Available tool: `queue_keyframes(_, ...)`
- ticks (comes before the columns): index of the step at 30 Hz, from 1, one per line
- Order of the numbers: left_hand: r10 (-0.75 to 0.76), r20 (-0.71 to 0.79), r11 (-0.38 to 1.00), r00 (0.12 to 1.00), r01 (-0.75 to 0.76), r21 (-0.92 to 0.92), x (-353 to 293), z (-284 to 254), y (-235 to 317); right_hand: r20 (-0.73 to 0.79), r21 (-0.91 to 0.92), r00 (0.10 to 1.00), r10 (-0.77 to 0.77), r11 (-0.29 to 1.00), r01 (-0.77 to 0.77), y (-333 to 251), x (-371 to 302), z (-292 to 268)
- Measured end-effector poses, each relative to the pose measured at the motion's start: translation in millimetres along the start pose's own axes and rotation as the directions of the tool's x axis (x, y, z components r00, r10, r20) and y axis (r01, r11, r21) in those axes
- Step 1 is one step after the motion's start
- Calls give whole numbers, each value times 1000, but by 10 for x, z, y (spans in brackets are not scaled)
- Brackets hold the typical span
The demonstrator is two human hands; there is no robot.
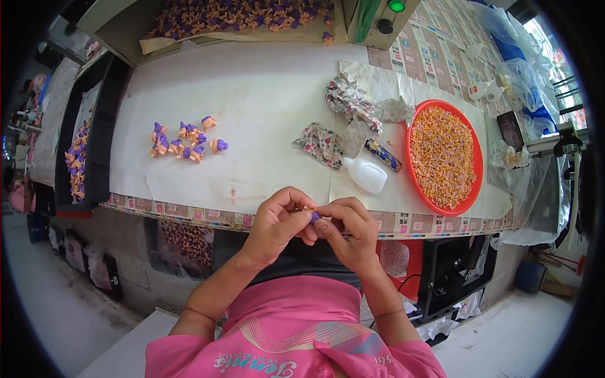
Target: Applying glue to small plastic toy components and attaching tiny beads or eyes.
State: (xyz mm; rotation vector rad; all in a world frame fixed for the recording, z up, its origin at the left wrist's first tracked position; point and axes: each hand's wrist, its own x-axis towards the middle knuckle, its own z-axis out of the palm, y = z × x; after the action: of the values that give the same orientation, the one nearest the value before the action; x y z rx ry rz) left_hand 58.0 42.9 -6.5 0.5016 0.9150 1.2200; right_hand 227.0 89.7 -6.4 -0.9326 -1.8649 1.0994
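At the table's front edge my two hands meet, fingertips pinched together. Between them is a small toy figure piece (316, 217), its purple part showing; fingers hide most of it. My left hand (275, 228) grips it from one side with thumb and index finger, and a tiny orange bit (309, 208) shows at its fingertips. From the other side, the thumb and fingers of my right hand (350, 230) close on the same piece. A loose group of similar purple-and-peach figure pieces (178, 145) lies on the white paper, farther off to the left.
To the right stands a red round tray (480, 160) full of tiny orange and pale pieces. Near it lie a white bottle (367, 175), a dark blue tube (382, 155) and crumpled floral cloths (321, 144). A black bin (104, 135) at left and a box (120, 28) at the back hold more figures.
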Motion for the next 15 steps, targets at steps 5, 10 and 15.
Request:
queue_keyframes(5,-6,-13,999,1000,6,-44,23,60,21,2,-23,1000,18,1000,-18,-40,47,-30)
queue_keyframes(10,-30,6,999,1000,30,-32,26,43,33,22,18,1000,11,1000,-11,-6,45,-54)
queue_keyframes(15,-58,27,997,998,60,-46,34,29,20,30,-58,994,-104,993,105,47,41,-74)
